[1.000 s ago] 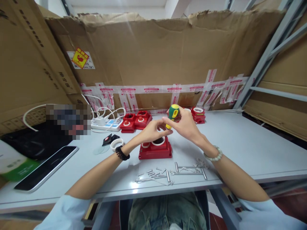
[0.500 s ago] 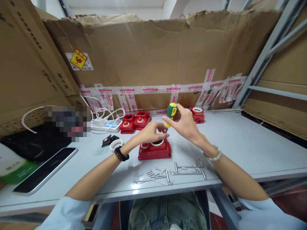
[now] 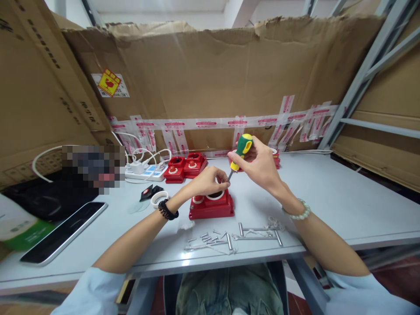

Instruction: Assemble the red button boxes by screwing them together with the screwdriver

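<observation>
A red box (image 3: 211,211) with a white ring around a dark round opening sits on the table. My left hand (image 3: 211,180) is over its back edge, thumb and fingers pinched together near the screwdriver tip; whatever they hold is too small to make out. My right hand (image 3: 260,164) grips a green and yellow screwdriver (image 3: 243,146), tilted, its shaft pointing down and left to the left fingertips. In front of the box lie several loose screws (image 3: 210,238) and metal T-shaped rods (image 3: 259,234).
Two red boxes (image 3: 185,168) and a white power strip (image 3: 147,172) stand at the back left. More red units are partly behind my right hand. A white ring (image 3: 159,199), black parts (image 3: 151,192) and a tablet (image 3: 65,234) lie to the left.
My right hand has moved right and slightly up with the screwdriver, which now leans more and shows more of its shaft. My left hand has stayed nearly in place.
</observation>
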`<move>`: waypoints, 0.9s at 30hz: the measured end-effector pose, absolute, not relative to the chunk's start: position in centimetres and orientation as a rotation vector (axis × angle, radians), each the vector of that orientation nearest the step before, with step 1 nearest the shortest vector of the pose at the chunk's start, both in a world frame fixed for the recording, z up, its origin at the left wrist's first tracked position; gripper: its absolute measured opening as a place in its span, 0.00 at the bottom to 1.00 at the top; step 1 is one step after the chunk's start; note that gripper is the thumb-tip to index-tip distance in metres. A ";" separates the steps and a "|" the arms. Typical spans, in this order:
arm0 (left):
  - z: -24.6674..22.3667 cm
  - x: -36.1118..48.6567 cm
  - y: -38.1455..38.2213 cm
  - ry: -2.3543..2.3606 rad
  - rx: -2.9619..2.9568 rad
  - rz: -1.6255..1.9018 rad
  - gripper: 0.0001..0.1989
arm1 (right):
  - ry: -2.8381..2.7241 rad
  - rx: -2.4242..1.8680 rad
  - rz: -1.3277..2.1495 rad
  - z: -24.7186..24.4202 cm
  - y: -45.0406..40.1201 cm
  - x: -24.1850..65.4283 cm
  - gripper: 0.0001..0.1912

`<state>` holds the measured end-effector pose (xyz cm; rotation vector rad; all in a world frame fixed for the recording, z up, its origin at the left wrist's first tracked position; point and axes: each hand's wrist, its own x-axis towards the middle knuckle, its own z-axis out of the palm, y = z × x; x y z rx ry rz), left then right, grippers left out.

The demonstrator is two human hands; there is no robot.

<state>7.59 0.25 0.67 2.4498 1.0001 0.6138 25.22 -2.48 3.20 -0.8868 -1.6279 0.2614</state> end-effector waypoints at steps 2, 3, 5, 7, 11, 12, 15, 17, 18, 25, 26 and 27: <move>1.2 7.3 0.1 0.955 2.467 0.691 0.08 | -1.564 -0.865 0.225 3.7 -2.7 25.4 0.18; 1.6 7.0 -0.1 0.949 2.467 0.718 0.08 | -1.516 -0.843 0.197 4.0 -2.8 25.5 0.17; 2.4 6.3 -1.1 0.948 2.464 0.736 0.08 | -1.418 -0.797 0.142 4.5 -2.9 25.7 0.17; 2.8 5.4 -2.9 0.923 2.469 0.720 0.07 | -1.362 -0.767 0.109 4.7 -3.0 25.9 0.16; 1.4 3.5 -7.3 0.869 2.447 0.628 0.04 | -1.391 -0.772 0.130 4.6 -3.1 25.7 0.17; 0.6 3.1 -8.2 0.862 2.448 0.584 0.03 | -1.406 -0.784 0.137 4.4 -3.1 25.5 0.17; -2.1 2.5 -9.4 0.865 2.416 0.541 0.03 | -1.436 -0.824 0.137 4.1 -3.3 25.1 0.18; -3.5 2.4 -9.6 0.873 2.399 0.548 0.04 | -1.446 -0.841 0.136 4.0 -3.4 25.0 0.17; -3.9 2.4 -9.6 0.877 2.399 0.549 0.04 | -1.450 -0.848 0.139 3.9 -3.4 25.0 0.17; -2.7 1.3 -10.1 0.918 2.466 0.682 0.06 | -1.469 -0.870 0.180 3.9 -3.5 25.0 0.18; -2.4 0.8 -9.9 0.958 2.485 0.741 0.06 | -1.472 -0.866 0.181 3.9 -3.6 24.9 0.18; -2.2 0.2 -9.5 1.017 2.503 0.791 0.07 | -1.474 -0.862 0.180 3.9 -3.7 24.8 0.18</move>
